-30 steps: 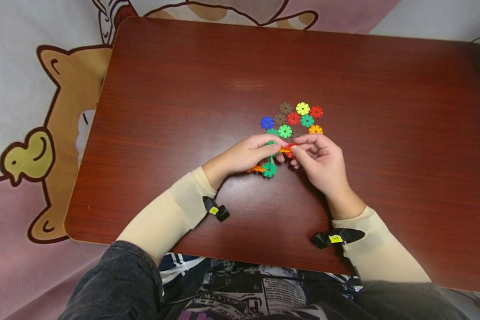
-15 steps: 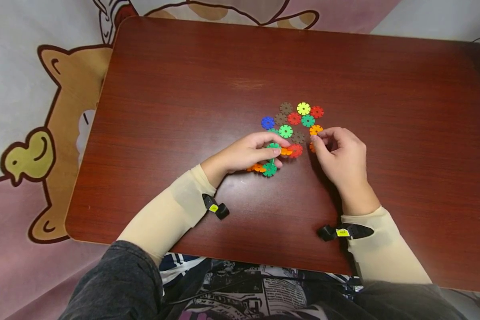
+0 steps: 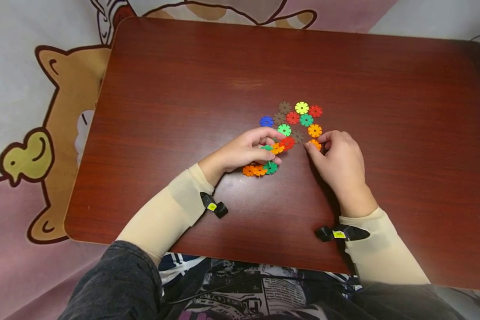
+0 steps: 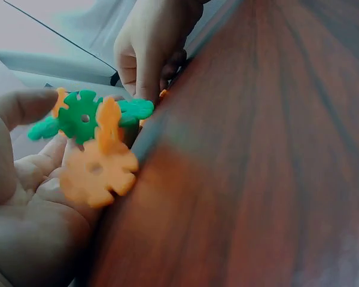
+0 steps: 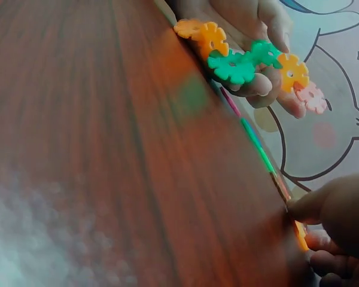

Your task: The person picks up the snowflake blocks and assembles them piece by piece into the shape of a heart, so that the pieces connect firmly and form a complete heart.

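My left hand (image 3: 246,150) holds a chain of interlocking notched plastic discs between thumb and fingers, above the table. A red disc (image 3: 287,143) forms its right end, joined to an orange disc (image 3: 277,148). Green discs (image 5: 232,67) make up the middle, and two orange discs (image 3: 254,170) hang at the lower left end. Over on the right, my right hand (image 3: 341,164) has thumb and fingertips at opposite edges of a loose orange disc (image 3: 314,145) lying on the table. Its fingers partly cover that disc.
Loose notched discs lie flat just beyond the hands: a blue disc (image 3: 266,121), a yellow disc (image 3: 302,107), another orange disc (image 3: 314,130), and several brown, red and green ones. They rest on a brown wooden table (image 3: 176,89). A cartoon-print cloth (image 3: 74,89) lies beyond its left edge.
My right hand has left the red end of the chain and moved right to the loose orange disc. The left hand has tilted the chain, so its discs show more of their faces.
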A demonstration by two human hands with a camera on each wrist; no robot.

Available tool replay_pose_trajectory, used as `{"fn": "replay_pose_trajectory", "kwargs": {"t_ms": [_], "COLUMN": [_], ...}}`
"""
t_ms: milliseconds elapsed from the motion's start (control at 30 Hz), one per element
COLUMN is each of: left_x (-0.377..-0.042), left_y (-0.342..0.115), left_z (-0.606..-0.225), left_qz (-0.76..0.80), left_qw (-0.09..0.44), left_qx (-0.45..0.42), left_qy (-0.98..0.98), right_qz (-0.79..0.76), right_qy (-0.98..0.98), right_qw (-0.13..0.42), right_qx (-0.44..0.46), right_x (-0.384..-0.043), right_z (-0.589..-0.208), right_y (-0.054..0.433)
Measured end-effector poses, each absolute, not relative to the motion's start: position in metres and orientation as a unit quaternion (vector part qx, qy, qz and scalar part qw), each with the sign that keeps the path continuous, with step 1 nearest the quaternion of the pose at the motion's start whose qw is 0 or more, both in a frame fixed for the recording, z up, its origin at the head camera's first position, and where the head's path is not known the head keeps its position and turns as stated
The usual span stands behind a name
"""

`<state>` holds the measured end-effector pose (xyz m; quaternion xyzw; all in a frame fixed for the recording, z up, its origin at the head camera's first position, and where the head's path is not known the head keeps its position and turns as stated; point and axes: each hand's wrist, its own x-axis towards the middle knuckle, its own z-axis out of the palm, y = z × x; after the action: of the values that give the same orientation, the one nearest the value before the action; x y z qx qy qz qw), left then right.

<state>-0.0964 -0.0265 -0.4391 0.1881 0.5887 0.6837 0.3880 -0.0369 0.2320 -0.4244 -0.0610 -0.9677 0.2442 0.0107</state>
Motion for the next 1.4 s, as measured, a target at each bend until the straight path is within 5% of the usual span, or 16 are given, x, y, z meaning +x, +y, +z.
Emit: {"fn": "replay_pose_trajectory", "kwargs": {"t_ms": [267,633,967,1400], "left_x": [-0.096,-0.094,-0.093,-0.091], "left_y": [-0.029,-0.021,-0.019,-0.019], "left_z": [-0.44,-0.444,-0.439,-0.437], "left_qz": [0.69,0.725,0.725,0.713], "left_qw": [0.386,0.35,0.358,0.379], "left_qx": [0.168,0.15,0.144,0.148], "left_qy": [0.589,0.574,0.571,0.571], "right_qz": [0.261,0.401,0.545,0.539], "right_qy": [-0.964,-0.904,-0.814,-0.811], "right_qw": [-0.027,0.106,0.126,0.15], "right_qx": [-0.045,0.102,0.159,0.168], "right_x": [-0.039,-0.036,-0.031,-0.03], "right_z": [-0.424,-0.443,-0.446,-0.444], "right_y": [0.225,0.218,0.202,0.2]}}
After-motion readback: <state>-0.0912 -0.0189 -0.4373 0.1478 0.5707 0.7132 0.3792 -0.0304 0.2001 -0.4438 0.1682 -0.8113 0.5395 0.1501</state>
